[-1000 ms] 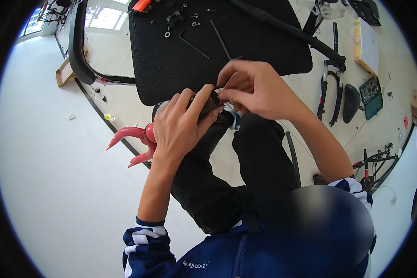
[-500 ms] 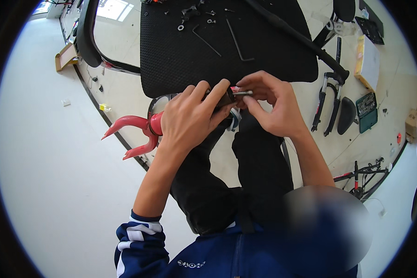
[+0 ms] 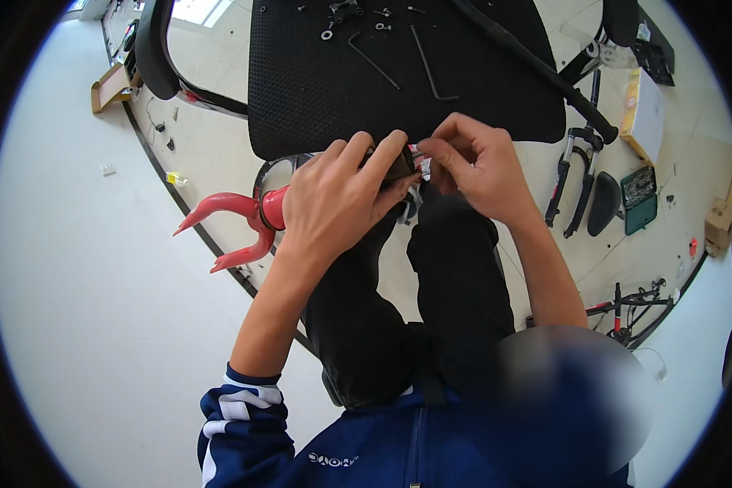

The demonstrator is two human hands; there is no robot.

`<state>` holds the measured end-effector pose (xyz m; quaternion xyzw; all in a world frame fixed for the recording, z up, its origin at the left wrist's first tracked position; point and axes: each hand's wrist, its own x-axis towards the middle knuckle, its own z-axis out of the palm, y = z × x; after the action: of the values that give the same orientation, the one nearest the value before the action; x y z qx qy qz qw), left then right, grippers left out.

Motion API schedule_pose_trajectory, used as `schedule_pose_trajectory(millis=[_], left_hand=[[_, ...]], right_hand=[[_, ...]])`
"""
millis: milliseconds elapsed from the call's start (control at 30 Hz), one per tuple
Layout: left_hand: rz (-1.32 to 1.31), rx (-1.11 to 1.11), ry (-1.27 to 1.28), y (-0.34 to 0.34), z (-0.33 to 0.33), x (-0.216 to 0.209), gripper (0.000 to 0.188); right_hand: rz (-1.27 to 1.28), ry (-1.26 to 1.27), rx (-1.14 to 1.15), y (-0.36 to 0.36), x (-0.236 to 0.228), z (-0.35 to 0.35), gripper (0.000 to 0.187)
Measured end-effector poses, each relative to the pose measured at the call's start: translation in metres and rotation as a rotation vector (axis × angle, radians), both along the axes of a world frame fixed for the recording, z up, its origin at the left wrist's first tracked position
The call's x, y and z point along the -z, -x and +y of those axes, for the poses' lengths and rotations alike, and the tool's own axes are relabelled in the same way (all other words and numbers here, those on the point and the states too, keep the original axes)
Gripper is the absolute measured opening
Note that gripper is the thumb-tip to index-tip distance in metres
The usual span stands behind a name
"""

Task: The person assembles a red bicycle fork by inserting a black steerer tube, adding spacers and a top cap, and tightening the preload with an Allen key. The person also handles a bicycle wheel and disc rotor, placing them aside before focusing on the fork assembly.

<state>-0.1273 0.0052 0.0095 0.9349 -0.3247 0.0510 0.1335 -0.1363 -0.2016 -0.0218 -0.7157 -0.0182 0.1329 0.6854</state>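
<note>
My left hand (image 3: 333, 195) is wrapped over a red bicycle fork (image 3: 272, 208), whose two prongs stick out to the left. Under its fingertips is a dark, block-shaped part (image 3: 400, 166); the palm hides how it joins the fork. My right hand (image 3: 480, 167) is closed, thumb and fingertips pinching a thin metal bolt (image 3: 417, 153) at the right end of the dark part. Most of the bolt is covered by the fingers. Both hands are over my knees, just in front of the black chair seat (image 3: 325, 106).
On the seat lie two hex keys (image 3: 424, 65) (image 3: 374, 61), several small bolts and washers (image 3: 327, 35), and a long black bar (image 3: 537, 69). To the right on the floor are a black suspension fork (image 3: 577, 179), a saddle (image 3: 603, 203), a green tool case (image 3: 641, 199) and a bicycle frame (image 3: 626, 317).
My right fingers have closed from a loose curl around the bolt to a pinch on it, the hand moving slightly up and left. My left hand keeps its hold. The view has shifted a little.
</note>
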Motion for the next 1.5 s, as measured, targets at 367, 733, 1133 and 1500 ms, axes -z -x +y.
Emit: schedule_pose_trajectory(millis=[367, 733, 1133, 1500], left_hand=[[-0.035, 0.026, 0.013, -0.001, 0.004, -0.003, 0.044], [-0.035, 0.030, 0.009, -0.001, 0.005, -0.004, 0.045], [-0.024, 0.002, 0.011, 0.000, 0.009, -0.004, 0.045], [-0.024, -0.006, 0.016, -0.002, 0.008, -0.002, 0.045]], right_hand=[[-0.056, -0.002, 0.002, 0.008, -0.009, 0.009, 0.038], [0.032, -0.025, 0.103, 0.004, -0.011, 0.016, 0.047], [-0.044, 0.008, 0.119, 0.009, -0.005, 0.018, 0.029], [-0.149, 0.013, 0.029, 0.001, -0.007, 0.007, 0.015]])
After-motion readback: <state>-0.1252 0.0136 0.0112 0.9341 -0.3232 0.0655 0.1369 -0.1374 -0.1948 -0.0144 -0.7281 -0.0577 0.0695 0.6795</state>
